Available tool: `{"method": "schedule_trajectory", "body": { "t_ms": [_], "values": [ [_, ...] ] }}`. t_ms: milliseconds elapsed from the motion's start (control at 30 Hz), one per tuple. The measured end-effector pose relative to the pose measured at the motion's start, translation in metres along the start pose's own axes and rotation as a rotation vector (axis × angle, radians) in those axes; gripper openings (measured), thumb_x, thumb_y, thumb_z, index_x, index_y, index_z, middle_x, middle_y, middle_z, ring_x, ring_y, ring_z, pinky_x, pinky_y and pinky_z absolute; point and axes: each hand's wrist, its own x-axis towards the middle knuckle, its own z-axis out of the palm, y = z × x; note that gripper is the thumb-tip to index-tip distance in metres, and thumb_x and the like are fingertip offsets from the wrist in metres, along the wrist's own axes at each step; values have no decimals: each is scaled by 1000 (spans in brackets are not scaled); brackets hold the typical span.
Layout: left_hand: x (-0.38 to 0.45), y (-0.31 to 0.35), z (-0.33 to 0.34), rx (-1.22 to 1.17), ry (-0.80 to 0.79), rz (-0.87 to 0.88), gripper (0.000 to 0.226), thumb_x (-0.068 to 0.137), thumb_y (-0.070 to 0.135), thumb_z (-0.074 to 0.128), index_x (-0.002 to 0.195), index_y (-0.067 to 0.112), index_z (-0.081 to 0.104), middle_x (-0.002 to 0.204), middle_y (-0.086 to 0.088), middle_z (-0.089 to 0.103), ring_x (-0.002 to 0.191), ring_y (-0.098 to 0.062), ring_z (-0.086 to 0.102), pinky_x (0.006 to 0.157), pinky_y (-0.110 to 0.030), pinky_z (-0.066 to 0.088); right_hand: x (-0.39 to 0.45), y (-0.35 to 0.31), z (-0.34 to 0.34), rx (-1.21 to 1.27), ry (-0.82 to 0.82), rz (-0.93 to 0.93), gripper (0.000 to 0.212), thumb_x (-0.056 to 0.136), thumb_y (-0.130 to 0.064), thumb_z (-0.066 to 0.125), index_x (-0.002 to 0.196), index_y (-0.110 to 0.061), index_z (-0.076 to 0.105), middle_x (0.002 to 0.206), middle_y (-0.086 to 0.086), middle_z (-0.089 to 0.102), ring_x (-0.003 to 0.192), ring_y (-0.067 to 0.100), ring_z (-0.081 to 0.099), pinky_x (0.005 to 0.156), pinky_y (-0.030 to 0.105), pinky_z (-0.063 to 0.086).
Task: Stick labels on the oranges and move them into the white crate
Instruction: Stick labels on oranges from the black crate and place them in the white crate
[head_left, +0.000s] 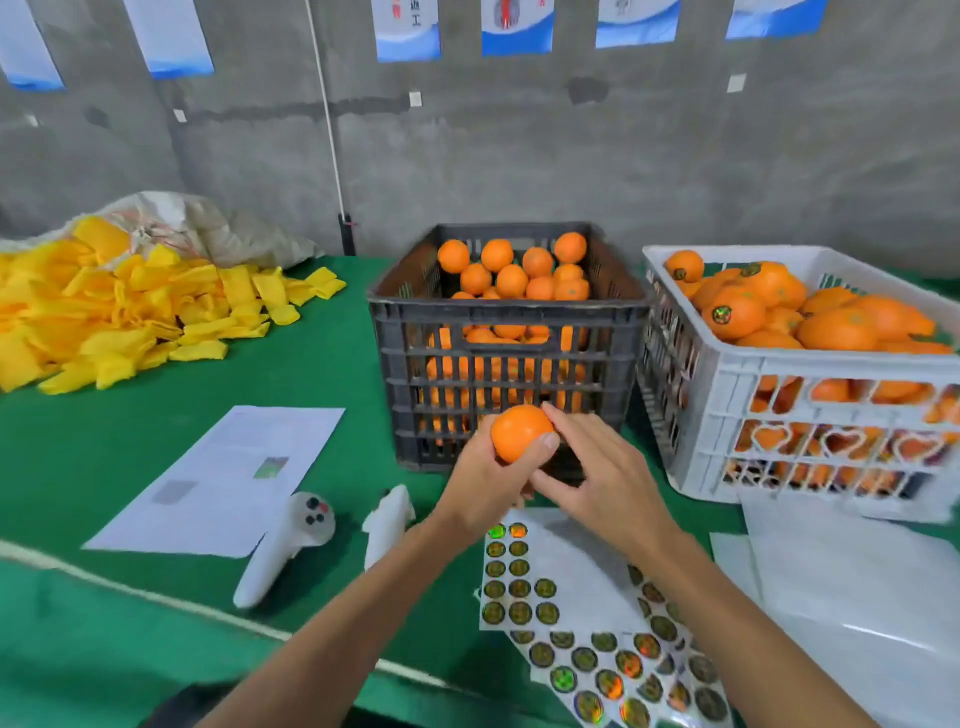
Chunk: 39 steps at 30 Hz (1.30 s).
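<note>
A fruit-packing workroom, bare and practical: a rough grey concrete wall (519, 145) hung with blue-and-white posters (517, 23) backs a long bench covered in green cloth (130, 457). On it stand a black crate (506, 358) and a white crate (800, 405), both piled with oranges (511, 278). Sheets of round holographic labels (587, 623) lie at the near edge, and a heap of yellow foam fruit sleeves (119, 306) spills from a woven sack (208, 228) at far left.
</note>
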Motion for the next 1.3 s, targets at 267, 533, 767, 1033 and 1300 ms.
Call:
{"method": "schedule_trajectory", "body": {
  "t_ms": [267,533,767,1033,1300],
  "values": [
    [-27,-48,0,-7,261,-222,65,92,66,65,96,2,53,63,-8,61,55,-17,62,61,-30,51,-37,7,37,89,-647,253,71,94,-67,56,152,-26,48,152,-8,49,135,12,45,111,38,43],
    [-32,-53,10,-19,371,-295,60,88,74,61,110,19,53,84,-3,70,67,-7,65,60,-21,50,-28,11,48,-118,-778,94,62,101,-64,44,147,-23,57,152,-6,41,126,18,39,103,38,40],
    [-36,-52,15,15,405,-267,51,91,69,62,113,23,52,91,-3,70,64,2,67,54,-12,47,-30,14,51,-51,-709,65,43,103,-57,48,127,-30,71,127,-9,48,106,13,42,77,31,33],
    [-39,-47,16,35,399,-285,50,92,68,59,115,25,51,98,-3,68,76,-7,67,62,-18,45,-36,11,57,278,-530,403,16,96,-42,69,106,-36,81,101,-17,54,90,6,49,78,32,48],
    [-38,-42,16,-14,375,-332,50,90,67,62,108,21,54,91,-4,67,70,-7,63,62,-18,44,-21,8,63,496,-324,798,16,94,-20,72,82,-23,81,94,-7,72,82,11,63,76,31,50]
  ]
}}
